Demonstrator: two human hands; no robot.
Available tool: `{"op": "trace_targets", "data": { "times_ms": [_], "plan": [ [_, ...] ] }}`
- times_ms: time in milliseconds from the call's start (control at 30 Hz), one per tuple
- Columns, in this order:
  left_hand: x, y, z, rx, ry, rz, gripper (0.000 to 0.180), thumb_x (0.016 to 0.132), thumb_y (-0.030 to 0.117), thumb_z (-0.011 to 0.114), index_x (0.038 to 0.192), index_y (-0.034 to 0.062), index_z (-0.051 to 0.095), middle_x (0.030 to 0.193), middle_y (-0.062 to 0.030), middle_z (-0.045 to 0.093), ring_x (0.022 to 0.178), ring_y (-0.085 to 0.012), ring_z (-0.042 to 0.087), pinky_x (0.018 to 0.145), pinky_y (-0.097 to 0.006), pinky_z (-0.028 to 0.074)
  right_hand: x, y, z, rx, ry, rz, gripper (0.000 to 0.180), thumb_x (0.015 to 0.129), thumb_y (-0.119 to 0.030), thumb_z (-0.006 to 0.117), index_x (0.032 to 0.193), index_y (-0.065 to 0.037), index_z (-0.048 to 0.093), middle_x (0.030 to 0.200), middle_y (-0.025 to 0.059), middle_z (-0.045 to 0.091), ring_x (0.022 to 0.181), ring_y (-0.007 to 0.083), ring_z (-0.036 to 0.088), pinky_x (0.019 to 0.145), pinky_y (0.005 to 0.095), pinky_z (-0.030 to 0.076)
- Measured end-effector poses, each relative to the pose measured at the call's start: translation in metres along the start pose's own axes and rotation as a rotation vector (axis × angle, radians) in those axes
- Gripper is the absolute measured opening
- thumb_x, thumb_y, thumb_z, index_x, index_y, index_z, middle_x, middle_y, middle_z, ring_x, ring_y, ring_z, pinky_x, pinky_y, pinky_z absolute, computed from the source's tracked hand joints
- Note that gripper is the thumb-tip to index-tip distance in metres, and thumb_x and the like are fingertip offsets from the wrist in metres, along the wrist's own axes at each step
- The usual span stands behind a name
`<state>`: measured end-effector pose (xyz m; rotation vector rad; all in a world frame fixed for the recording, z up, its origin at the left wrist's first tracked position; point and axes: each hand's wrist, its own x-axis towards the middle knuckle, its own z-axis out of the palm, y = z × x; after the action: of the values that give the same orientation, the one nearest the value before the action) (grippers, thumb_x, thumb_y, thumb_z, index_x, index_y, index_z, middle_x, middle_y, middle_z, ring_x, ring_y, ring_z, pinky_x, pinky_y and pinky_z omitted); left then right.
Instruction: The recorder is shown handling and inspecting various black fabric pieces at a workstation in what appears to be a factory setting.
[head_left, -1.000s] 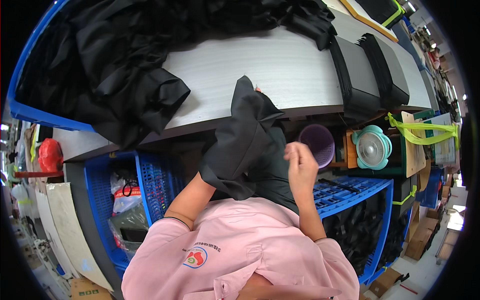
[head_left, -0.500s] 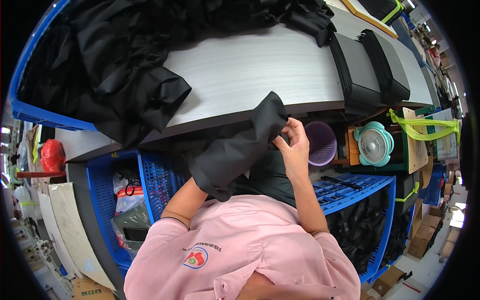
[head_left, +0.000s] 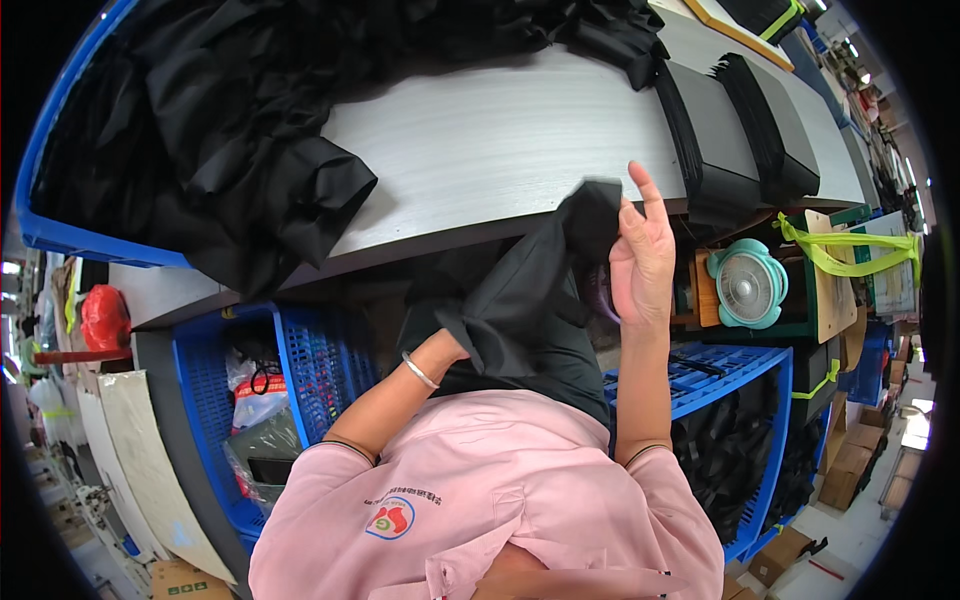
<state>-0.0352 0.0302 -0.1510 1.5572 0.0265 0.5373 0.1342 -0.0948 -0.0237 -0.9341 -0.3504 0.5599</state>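
A piece of black fabric (head_left: 525,290), open like a sleeve or pouch at its lower end, hangs in front of my lap below the table edge. My left hand (head_left: 462,345) reaches into that lower end; its fingers are hidden by the cloth, and a bracelet shows on the wrist. At the cloth's upper right corner is my right hand (head_left: 642,262). Its thumb side presses the fabric edge while the index finger points up. More crumpled black fabric (head_left: 250,170) spills from a blue crate (head_left: 110,250) onto the table at the left.
The pale table (head_left: 480,140) bears stacks of folded black pieces (head_left: 715,140) at right. Beneath it are a teal fan (head_left: 746,283) and a partly hidden purple basket (head_left: 600,295). Blue crates flank me, one at left (head_left: 285,345) and one at right (head_left: 700,375).
Both hands and the black fabric have shifted right. The cloth has slid up off my left forearm, baring the wrist and bracelet. My right index finger has straightened upward.
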Motion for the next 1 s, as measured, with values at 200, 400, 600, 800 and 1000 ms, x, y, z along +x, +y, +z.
{"op": "trace_targets", "data": {
  "times_ms": [200, 400, 600, 800, 1000],
  "plan": [
    [0.006, 0.023, -0.011, -1.306, 0.116, -0.610, 0.057, 0.106, 0.040, 0.046, 0.150, 0.0044, 0.040, 0.151, -0.0108, 0.047, 0.136, -0.0245, 0.049, 0.116, -0.040, 0.039, -0.007, 0.000, -0.003, -0.386, -0.055, -0.200, 0.075, 0.090, -0.008, 0.072, 0.151, 0.001, 0.030, 0.149, 0.0205, 0.047, 0.134, 0.0305, 0.051, 0.114, 0.0391, 0.036],
    [0.024, 0.045, -0.012, -0.955, 0.001, -0.442, 0.060, 0.104, 0.037, 0.051, 0.151, 0.0032, 0.037, 0.152, -0.0123, 0.046, 0.136, -0.0256, 0.049, 0.114, -0.041, 0.041, -0.012, 0.006, -0.009, -0.958, -0.057, -0.352, 0.058, 0.084, -0.004, 0.073, 0.138, -0.001, 0.052, 0.143, 0.0161, 0.055, 0.130, 0.0274, 0.055, 0.109, 0.0377, 0.042],
    [-0.004, 0.003, -0.044, -0.919, -0.089, -0.461, 0.054, 0.105, 0.026, 0.051, 0.151, 0.0027, 0.036, 0.152, -0.0124, 0.044, 0.136, -0.0245, 0.048, 0.114, -0.039, 0.040, 0.004, -0.001, -0.016, -0.907, -0.166, -0.121, 0.022, 0.086, -0.009, 0.073, 0.102, 0.005, 0.068, 0.117, 0.0134, 0.069, 0.119, 0.0236, 0.062, 0.106, 0.0339, 0.043],
    [0.021, -0.009, -0.086, -0.723, 0.108, -0.517, 0.064, 0.095, 0.039, 0.068, 0.146, 0.0063, 0.047, 0.144, -0.0084, 0.054, 0.129, -0.0229, 0.055, 0.108, -0.039, 0.045, 0.011, -0.022, -0.033, -0.724, -0.508, 0.063, 0.020, 0.086, -0.009, 0.072, 0.075, -0.003, 0.057, 0.078, 0.0003, 0.060, 0.085, 0.0136, 0.058, 0.123, 0.0472, 0.022],
    [0.079, 0.019, -0.079, -0.723, 0.233, -0.343, 0.051, 0.101, 0.035, 0.059, 0.142, 0.0055, 0.050, 0.133, -0.0088, 0.062, 0.116, -0.0213, 0.062, 0.100, -0.035, 0.051, 0.087, -0.029, -0.046, -0.321, -0.225, 0.023, 0.018, 0.094, -0.019, 0.070, 0.088, -0.004, 0.062, 0.097, -0.0030, 0.061, 0.097, 0.0092, 0.055, 0.095, 0.0248, 0.039]
  ]
}}
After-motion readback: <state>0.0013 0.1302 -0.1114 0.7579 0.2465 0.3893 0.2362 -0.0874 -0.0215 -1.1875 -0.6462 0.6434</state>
